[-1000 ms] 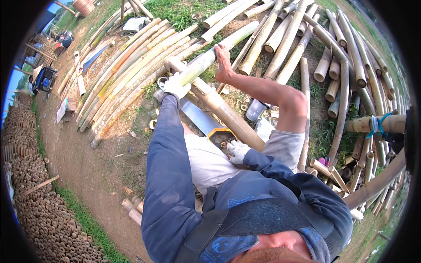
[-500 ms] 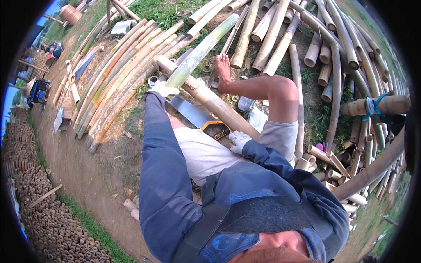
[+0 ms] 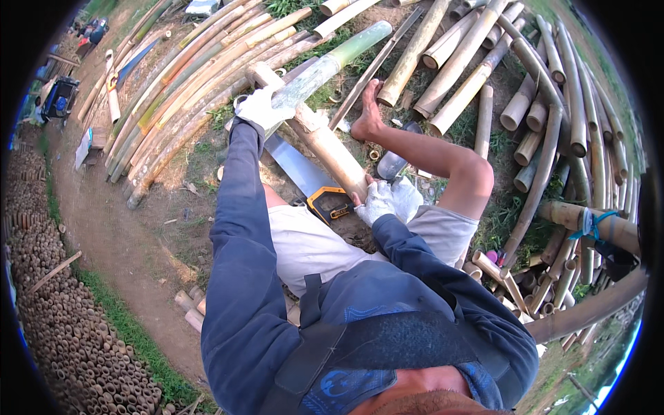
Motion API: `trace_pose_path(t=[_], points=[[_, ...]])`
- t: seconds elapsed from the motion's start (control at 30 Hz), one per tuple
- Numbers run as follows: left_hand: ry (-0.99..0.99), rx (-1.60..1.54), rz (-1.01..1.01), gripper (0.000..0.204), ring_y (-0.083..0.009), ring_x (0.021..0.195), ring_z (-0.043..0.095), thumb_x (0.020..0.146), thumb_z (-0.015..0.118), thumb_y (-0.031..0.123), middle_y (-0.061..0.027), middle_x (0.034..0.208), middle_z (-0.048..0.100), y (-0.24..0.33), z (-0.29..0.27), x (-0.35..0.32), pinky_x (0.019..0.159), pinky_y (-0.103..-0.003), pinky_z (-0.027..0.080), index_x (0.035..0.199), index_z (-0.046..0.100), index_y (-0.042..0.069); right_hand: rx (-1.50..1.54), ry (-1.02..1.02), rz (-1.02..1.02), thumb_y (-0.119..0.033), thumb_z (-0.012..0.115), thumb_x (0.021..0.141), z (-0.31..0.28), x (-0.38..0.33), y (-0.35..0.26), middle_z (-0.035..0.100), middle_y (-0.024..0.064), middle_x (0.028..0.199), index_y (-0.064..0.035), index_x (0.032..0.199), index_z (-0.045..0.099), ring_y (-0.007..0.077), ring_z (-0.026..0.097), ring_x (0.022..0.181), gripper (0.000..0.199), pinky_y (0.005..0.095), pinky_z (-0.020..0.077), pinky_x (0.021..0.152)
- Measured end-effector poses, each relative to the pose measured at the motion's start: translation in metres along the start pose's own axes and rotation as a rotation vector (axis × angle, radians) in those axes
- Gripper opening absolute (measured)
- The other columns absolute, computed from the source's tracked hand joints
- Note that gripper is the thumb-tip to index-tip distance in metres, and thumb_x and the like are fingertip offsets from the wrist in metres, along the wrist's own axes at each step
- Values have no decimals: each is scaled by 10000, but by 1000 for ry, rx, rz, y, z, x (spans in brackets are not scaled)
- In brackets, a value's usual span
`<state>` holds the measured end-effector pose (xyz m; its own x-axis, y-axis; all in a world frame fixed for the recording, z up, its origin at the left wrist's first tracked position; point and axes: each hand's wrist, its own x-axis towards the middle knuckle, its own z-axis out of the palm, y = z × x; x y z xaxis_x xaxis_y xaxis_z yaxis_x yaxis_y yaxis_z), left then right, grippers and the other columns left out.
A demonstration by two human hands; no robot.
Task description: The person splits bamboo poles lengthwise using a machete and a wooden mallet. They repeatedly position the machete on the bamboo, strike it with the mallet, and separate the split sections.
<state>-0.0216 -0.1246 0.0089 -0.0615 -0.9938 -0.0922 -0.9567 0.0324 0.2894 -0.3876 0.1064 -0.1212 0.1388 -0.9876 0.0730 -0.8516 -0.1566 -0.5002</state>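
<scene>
I sit on the ground with a thick tan bamboo log point(image 3: 330, 146) lying across in front of me. My left hand point(image 3: 261, 107), in a white glove, is stretched out and grips a green bamboo pole point(image 3: 330, 61) where it rests on the log. My right hand point(image 3: 384, 200), also gloved, is close to my lap and closed on the yellow and black handle point(image 3: 332, 203) of a hand saw. The saw's wide blade point(image 3: 293, 164) runs beside and under the log toward my left hand. My bare right foot point(image 3: 366, 114) presses on the ground by the log.
Long bamboo poles point(image 3: 194, 76) lie in a stack at the upper left, and cut bamboo pieces point(image 3: 532, 104) are piled at the right. Rows of short bamboo sections point(image 3: 62, 332) cover the ground at the left, beyond a dirt path point(image 3: 117, 235). A dark bottle point(image 3: 391, 164) lies under my knee.
Both hands keep their holds on the pole and the saw. My head has tilted, so the log and poles sit lower and nearer the middle of the picture.
</scene>
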Motion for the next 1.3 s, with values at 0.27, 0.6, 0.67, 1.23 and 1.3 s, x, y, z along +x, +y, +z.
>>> trace_pose_path(t=[0.27, 0.6, 0.67, 1.23, 1.3], points=[[-116, 375, -250, 1256, -492, 1639, 150, 746, 884, 637, -314, 1764, 177, 67, 37, 78, 1329, -528, 245, 1718, 302, 95, -20, -33, 34, -406, 776, 915, 1, 2, -4, 596, 303, 1331, 34, 1502, 535, 456, 584, 1219, 772, 522, 487, 1076], [-55, 258, -246, 891, -375, 1246, 697, 692, 889, 625, -223, 1321, 724, 30, 15, 12, 1075, -471, 554, 1359, 698, 66, -14, -39, 53, -404, 776, 907, -1, 3, -3, 606, 291, 1295, 23, 1485, 554, 457, 579, 1191, 752, 524, 494, 1052], [-69, 281, -190, 932, -392, 1251, 692, 683, 888, 637, -237, 1386, 680, 10, 8, -6, 1073, -480, 559, 1358, 662, 35, 32, -42, 68, -433, 794, 887, -1, 3, -2, 580, 247, 1347, -21, 1486, 563, 433, 553, 1237, 762, 526, 475, 1078], [401, 150, -523, 755, -409, 1154, 650, 645, 940, 283, -163, 1235, 630, -29, 56, -464, 1000, -514, 557, 1299, 599, 120, 39, -45, 31, -402, 789, 891, 9, 3, 8, 582, 285, 1309, 3, 1506, 533, 467, 553, 1222, 779, 548, 464, 1071], [456, 257, -523, 769, -412, 1160, 647, 639, 937, 296, -168, 1236, 632, -11, 67, -506, 1001, -520, 553, 1305, 596, 119, 12, -38, 32, -420, 765, 921, 10, 4, 9, 603, 281, 1294, 21, 1497, 539, 458, 571, 1206, 760, 531, 476, 1061]])
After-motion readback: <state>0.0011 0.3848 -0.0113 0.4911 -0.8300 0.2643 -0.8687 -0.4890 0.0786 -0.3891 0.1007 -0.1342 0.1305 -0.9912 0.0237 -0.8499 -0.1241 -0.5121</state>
